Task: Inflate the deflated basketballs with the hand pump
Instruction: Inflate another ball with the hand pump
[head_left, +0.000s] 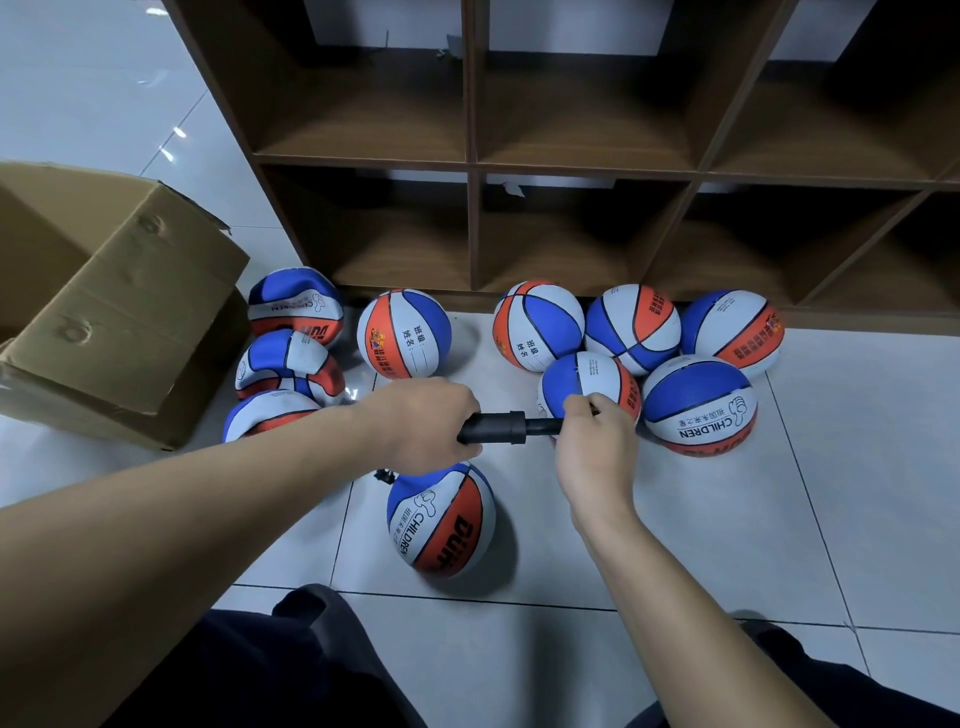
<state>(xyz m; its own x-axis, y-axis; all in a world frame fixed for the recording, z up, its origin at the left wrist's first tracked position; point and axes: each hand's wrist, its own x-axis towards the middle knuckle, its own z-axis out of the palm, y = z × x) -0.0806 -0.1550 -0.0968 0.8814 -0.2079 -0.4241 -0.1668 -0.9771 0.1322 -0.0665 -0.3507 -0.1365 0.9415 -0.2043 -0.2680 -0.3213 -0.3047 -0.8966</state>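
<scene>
Step in hand: pumping, by the look of it. Both hands hold the pump (506, 427) above the ball (441, 519) that lies just below them on the floor (727, 545).
Left hand (421, 423): fingers curled tight round the thick barrel end of the pump.
Right hand (592, 441): fingers curled round the far end of the thin rod; the handle itself is hidden inside the grip.
Pump position: held off the floor, between the 2 hands, spanning the gap from one to the other.
Pump axis: long axis nearly level, running left to right; barrel toward the left hand, rod toward the right.
Hose: a dark piece shows just under the left hand at the ball's top edge (384, 475); whether a needle is seated cannot be told.
Other balls: 3 slack ones (291, 364) beyond the left forearm beside a box (119, 312); 6 round ones (698, 405) beyond the hands, along the shelf (470, 171).
Next move, as judged: drive the rod in and out along the barrel's line, keeping the barrel steady so the hose end is not pulled from the valve.
</scene>
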